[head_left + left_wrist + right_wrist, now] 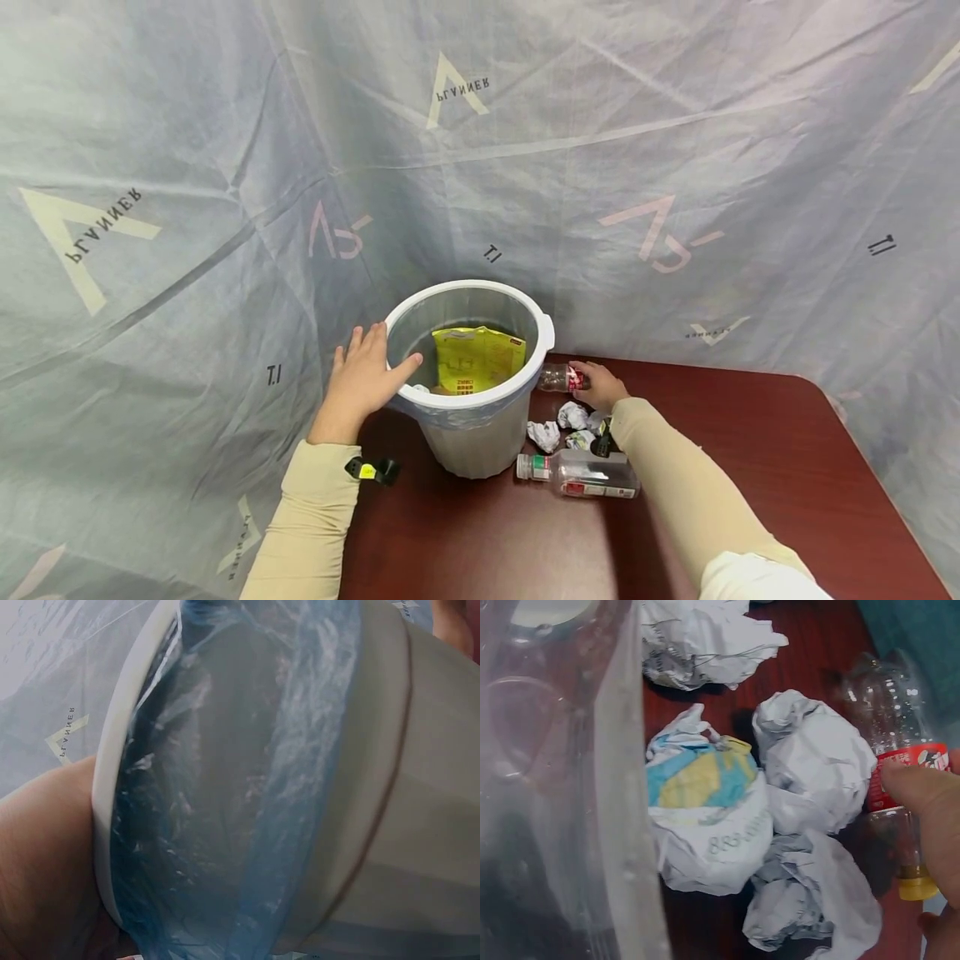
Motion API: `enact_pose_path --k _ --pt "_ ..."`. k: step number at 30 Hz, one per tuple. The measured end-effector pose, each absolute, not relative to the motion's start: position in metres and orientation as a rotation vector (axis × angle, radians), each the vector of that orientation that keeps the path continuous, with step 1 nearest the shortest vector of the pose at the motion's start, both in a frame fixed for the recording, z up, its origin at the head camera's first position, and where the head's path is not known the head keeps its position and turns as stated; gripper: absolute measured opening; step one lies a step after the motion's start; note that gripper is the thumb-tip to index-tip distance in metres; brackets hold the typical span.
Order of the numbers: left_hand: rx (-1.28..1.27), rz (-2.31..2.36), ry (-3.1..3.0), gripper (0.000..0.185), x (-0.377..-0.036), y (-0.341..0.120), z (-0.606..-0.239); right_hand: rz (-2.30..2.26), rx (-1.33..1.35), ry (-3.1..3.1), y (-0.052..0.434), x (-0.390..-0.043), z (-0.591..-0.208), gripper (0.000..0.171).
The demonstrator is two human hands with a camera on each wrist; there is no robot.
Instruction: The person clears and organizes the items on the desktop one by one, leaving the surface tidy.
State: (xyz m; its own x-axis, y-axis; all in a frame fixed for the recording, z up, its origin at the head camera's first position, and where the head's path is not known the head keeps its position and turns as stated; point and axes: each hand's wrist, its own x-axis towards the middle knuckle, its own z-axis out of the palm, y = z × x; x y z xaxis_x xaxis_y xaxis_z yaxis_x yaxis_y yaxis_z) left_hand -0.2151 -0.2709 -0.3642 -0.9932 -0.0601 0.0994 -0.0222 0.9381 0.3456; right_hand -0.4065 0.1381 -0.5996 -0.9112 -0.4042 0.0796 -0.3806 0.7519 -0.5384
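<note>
My left hand point(362, 382) rests on the left of the white rim point(450, 401) of a grey trash bin point(480, 450), fingers spread and thumb reaching over the opening. A blue liner point(300, 750) hangs down outside the bin below that rim. Inside stands a yellow printed packet point(480, 358). To the right of the bin, my right hand point(600, 387) grips a small clear plastic bottle point(553, 378) lying on its side. Its red label and yellow cap show in the right wrist view, with my thumb point(915, 784) across the label.
Several crumpled paper balls point(543, 436) lie between the bin and my right forearm. In front of them a larger clear bottle point(600, 473) lies sideways on the dark red table point(787, 450). A grey printed sheet point(637, 167) hangs behind and to the left.
</note>
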Motion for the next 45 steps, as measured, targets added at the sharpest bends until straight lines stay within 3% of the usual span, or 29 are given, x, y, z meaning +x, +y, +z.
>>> enact_pose_path --k 15,45 --pt "0.075 -0.503 -2.984 0.101 -0.217 -0.272 -0.368 -1.006 -0.594 2.954 0.14 -0.405 -0.596 0.056" --pt "0.051 -0.511 -3.012 0.104 -0.216 -0.273 -0.364 -1.116 -0.717 2.973 0.166 -0.389 -0.436 0.057"
